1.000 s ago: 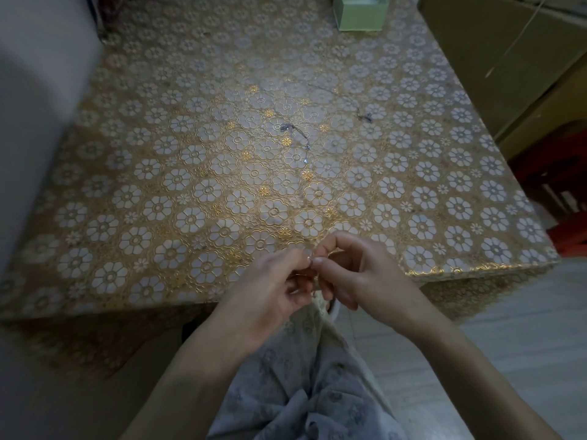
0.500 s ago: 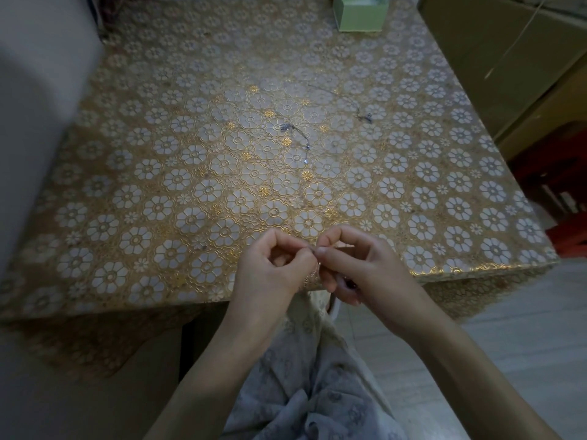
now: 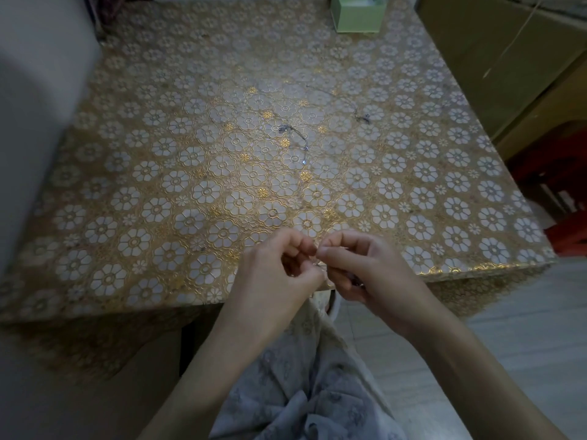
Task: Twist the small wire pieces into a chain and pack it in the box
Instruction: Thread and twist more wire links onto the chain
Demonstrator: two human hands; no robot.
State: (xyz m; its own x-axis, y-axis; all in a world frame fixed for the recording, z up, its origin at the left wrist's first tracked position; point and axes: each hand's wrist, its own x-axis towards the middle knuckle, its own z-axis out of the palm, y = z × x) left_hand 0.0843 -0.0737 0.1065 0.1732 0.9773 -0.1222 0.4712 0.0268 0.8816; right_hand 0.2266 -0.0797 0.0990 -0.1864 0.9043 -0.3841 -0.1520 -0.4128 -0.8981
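The left hand (image 3: 279, 268) and right hand (image 3: 359, 268) are meeting fingertip to fingertip over the near edge of the table (image 3: 95, 217), both pinching closed on a small wire piece (image 3: 319, 265), barely showing between them. Farther out, two wire strands (image 3: 293, 134) (image 3: 360, 117) are lying mid-table, apart. The green box (image 3: 357, 14) is sitting at the far edge

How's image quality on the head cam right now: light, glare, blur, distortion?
Head view: dim overall, corners fall off dark; gold glare on the tablecloth centre and its near-right edge. Wide-angle bowing bends the table edges. Left hand and right hand are reasonably sharp, but the wire in their pinch is too small to resolve. The wire pieces read faintly; the green box is cropped at the top.
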